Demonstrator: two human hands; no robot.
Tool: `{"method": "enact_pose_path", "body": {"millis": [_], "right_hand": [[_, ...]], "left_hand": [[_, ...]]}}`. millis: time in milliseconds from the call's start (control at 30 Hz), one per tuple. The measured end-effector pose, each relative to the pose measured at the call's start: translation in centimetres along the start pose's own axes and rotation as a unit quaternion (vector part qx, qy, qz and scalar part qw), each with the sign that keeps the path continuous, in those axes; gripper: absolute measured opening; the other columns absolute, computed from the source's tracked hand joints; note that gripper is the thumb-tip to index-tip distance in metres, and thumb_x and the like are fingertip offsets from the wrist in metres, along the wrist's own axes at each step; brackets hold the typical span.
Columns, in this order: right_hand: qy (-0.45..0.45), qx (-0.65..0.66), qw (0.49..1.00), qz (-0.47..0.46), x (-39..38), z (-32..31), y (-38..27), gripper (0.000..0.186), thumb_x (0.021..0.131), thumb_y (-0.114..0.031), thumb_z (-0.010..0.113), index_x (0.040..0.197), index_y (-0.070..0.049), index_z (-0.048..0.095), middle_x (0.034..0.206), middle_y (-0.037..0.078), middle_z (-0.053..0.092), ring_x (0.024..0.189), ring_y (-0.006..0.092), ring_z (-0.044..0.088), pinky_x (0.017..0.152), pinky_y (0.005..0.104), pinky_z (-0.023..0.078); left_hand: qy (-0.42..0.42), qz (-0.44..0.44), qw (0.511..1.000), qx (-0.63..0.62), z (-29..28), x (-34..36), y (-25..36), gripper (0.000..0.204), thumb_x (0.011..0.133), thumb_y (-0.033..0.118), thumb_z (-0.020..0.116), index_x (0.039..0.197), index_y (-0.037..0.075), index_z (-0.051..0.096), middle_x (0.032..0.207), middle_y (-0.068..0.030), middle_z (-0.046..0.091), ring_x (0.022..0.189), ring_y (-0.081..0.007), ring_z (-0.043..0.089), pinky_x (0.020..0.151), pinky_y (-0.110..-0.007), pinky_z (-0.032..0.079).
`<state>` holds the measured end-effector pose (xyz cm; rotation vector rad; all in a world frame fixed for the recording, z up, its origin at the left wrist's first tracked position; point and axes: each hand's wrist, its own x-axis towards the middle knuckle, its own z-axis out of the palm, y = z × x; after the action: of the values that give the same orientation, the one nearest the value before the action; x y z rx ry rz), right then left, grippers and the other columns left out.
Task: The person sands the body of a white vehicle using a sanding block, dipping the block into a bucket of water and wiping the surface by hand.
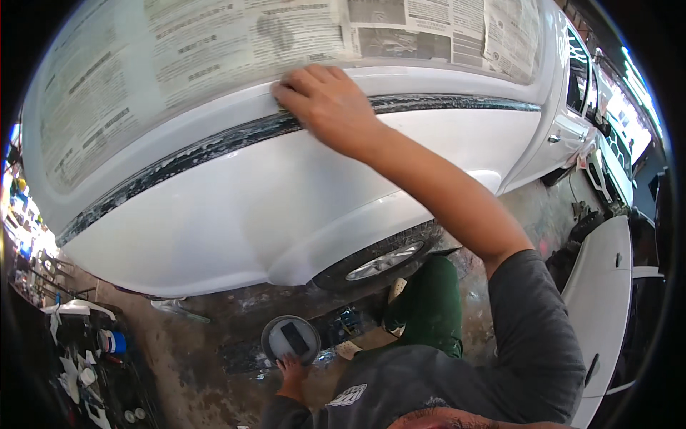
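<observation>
My right hand [325,107] has its fingers curled on the white vehicle panel [200,207], just above a dark, white-streaked strip [450,101] below a window covered with newspaper [250,36]; whatever is under the fingers is hidden. Low at the bottom centre, my left hand [290,373] has its fingers spread at the near edge of a round metal basin [270,325] of cloudy liquid, in which lies a dark rectangular block [294,337].
A wheel [382,261] is under the panel. A black cart [89,365] with cans and scraps stands at the lower left. A detached white door [597,300] is at the right, below other vehicles [611,168]. Concrete floor [171,343] runs alongside.
</observation>
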<state>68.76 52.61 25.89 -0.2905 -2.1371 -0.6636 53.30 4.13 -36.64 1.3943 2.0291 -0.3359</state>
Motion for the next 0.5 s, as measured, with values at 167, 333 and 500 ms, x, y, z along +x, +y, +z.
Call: {"method": "enact_pose_path", "body": {"millis": [167,333,500], "right_hand": [[-0.034,-0.032,0.999,-0.012,-5.1,-4.6,6.5,0.035,0.082,-0.008,0.068,0.117,-0.01,0.068,0.114,0.007,0.065,0.11,0.0261,0.062,0.097,0.0396,0.05],[-0.045,-0.03,0.999,-0.001,-9.2,-8.4,13.2,0.042,0.078,0.005,0.069,0.117,-0.008,0.07,0.115,0.006,0.066,0.105,0.0278,0.063,0.093,0.0393,0.051],[-0.002,0.013,0.999,-0.043,-6.8,-4.9,11.0,0.047,0.072,0.006,0.071,0.117,-0.007,0.069,0.117,0.008,0.065,0.106,0.0299,0.061,0.093,0.0426,0.049]], "left_hand": [[-0.017,-0.01,1.0,-0.013,-0.6,0.0,-0.3,0.096,0.088,0.076,0.053,0.16,0.016,0.036,0.17,-0.0223,0.016,0.158,-0.0435,-0.003,0.118,-0.072,-0.008],[0.004,0.002,1.0,0.022,-0.4,0.2,-0.1,0.097,0.089,0.075,0.052,0.161,0.013,0.033,0.17,-0.0224,0.016,0.158,-0.0424,0.0,0.118,-0.072,-0.007],[0.01,0.016,1.0,0.014,-0.3,1.2,0.0,0.098,0.091,0.073,0.051,0.161,0.009,0.03,0.169,-0.0229,0.017,0.158,-0.0416,0.004,0.118,-0.072,-0.006]]}}
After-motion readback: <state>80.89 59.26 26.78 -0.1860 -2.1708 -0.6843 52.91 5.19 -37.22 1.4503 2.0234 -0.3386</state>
